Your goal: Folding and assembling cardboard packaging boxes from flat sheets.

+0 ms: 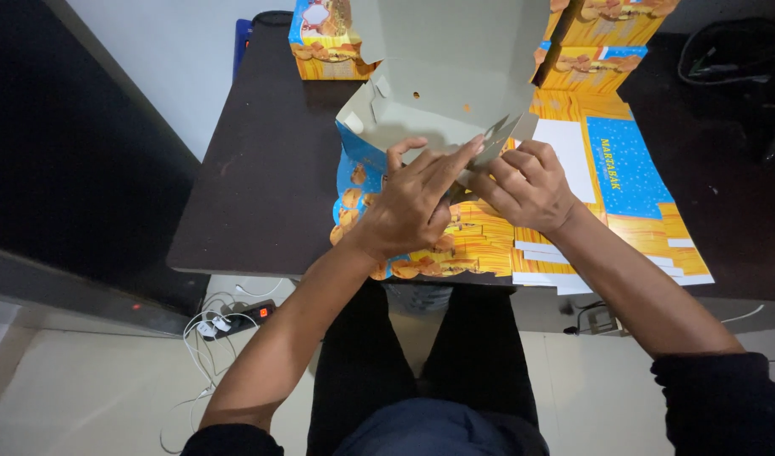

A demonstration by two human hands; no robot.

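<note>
Dark brown tabletop (269, 177) carries our work, its near edge just in front of our lap. Our left hand (408, 207) lies with fingers (442, 165) extended and barely spread, pressing the half-folded grey-lined, blue-and-orange printed cardboard box (442, 80). Our right hand (527, 186) curls narrowly, pinching a small grey corner flap (499, 135). Flat printed carton blanks (624, 181) lie beneath and to the right; 2 assembled boxes (324, 38) stand behind. Bare table remains at left.
</note>
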